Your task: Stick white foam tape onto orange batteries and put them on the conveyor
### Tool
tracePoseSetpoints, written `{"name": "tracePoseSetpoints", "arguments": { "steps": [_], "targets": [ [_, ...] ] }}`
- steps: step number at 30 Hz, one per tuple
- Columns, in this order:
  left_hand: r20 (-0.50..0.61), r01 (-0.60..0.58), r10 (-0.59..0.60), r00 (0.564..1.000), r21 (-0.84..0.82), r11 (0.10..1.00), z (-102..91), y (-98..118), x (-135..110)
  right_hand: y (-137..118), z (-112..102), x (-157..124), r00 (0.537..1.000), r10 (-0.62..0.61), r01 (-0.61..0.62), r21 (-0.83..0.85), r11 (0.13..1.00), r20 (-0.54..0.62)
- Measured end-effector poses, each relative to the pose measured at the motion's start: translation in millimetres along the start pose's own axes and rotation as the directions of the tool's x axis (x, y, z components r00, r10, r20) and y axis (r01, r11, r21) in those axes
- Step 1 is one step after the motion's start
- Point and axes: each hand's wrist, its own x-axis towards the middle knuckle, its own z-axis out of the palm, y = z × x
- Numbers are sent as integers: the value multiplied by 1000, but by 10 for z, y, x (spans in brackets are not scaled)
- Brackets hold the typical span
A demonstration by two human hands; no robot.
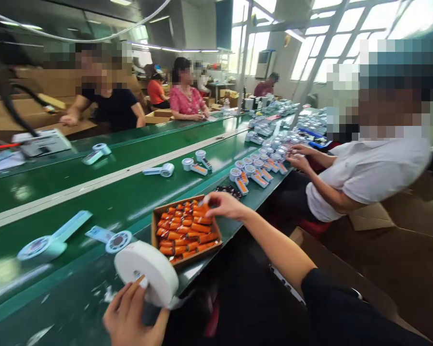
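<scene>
A large white roll of tape stands on the near edge of the bench. My left hand grips it, fingers against its flat side by the hub and thumb at the lower edge, where a loose end shows. A bit of white is at one fingertip. Beyond the roll sits an open cardboard box full of orange cylinders that look like wrapped batteries. Over the box's far right corner, my right hand is closed in a pinch; a small whitish piece shows at its fingertips, its kind unclear.
Light-blue handheld fan-like parts lie on the green conveyor. Several more with orange inside line the bench farther along. A co-worker in a white shirt handles parts at right. Other people sit across the line. Cardboard lies at lower right.
</scene>
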Motion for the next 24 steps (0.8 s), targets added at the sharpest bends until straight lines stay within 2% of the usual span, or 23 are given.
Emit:
{"name": "tracePoseSetpoints", "arguments": {
  "steps": [1,2,3,5,8,10,12,14,16,17,19,21,22,24],
  "targets": [
    [16,2,-3,1000,32,999,-85,90,42,-40,59,-70,994,7,6,118,993,-107],
    [33,13,-15,999,62,998,-158,164,76,-85,132,-151,986,29,6,207,978,-162],
    [57,32,-37,998,94,995,-220,223,102,-134,214,-241,985,49,-4,258,966,-167],
    [116,45,-63,991,158,986,-321,304,132,-244,385,-429,994,67,-43,246,968,-90],
    [187,18,-66,980,248,969,-429,388,156,-430,597,-638,999,47,-47,67,997,-1],
    [211,-30,-34,977,296,955,-475,431,183,-556,676,-675,1000,-21,23,-133,991,21],
    [231,-92,15,973,327,941,-512,447,223,-673,692,-639,993,-79,107,-361,927,92],
    [250,-150,63,966,349,925,-557,426,270,-766,665,-580,981,-65,156,-544,824,182],
    [279,-205,104,954,358,911,-611,382,314,-802,649,-548,974,4,144,-630,763,228],
    [295,-225,118,948,359,906,-634,364,331,-786,668,-553,975,30,118,-632,766,219],
    [307,-231,118,944,367,901,-647,371,343,-675,791,-603,990,34,38,-492,870,137],
    [255,-177,80,964,383,907,-595,462,311,-486,1009,-685,998,5,-15,-143,990,-69],
    [215,-144,65,974,376,916,-548,534,271,-388,1117,-723,979,12,1,65,998,-202],
    [158,-102,54,986,316,943,-451,672,132,-249,1214,-763,931,83,60,372,926,-355]
  ]
}}
